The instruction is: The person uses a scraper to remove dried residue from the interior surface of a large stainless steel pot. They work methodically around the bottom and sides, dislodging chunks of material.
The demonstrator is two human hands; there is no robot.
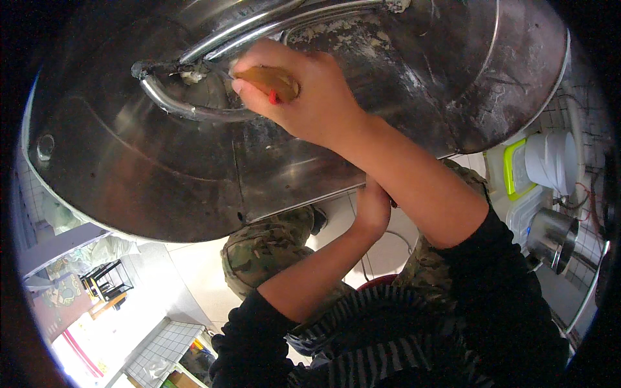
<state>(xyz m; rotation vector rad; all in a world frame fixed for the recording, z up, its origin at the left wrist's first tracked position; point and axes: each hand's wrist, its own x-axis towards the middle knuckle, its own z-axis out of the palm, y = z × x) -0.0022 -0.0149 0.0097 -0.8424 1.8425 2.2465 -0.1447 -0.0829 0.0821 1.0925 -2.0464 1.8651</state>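
Observation:
My right hand [305, 89] is closed around a brown handle [274, 81], apparently wooden, with a bit of red at its end. The tool's working end is hidden under my fingers. This hand is over a large, dull stainless-steel panel [301, 169], beside bent steel tubing [194, 112] with pale residue stuck at its joints. Whitish smears [368, 46] mark the metal beyond my knuckles. Below the panel's near edge is my left hand [374, 206], partly behind my right forearm. Its fingers are hidden, so what it holds or touches does not show.
At right, a white bucket [553, 160], a lime-rimmed plastic box [514, 169] and a steel pot [553, 240] stand close to a tiled wall. A black wire rack [107, 281] is at lower left. My camouflage-trousered legs [264, 252] straddle a reddish rim [381, 281] on the floor.

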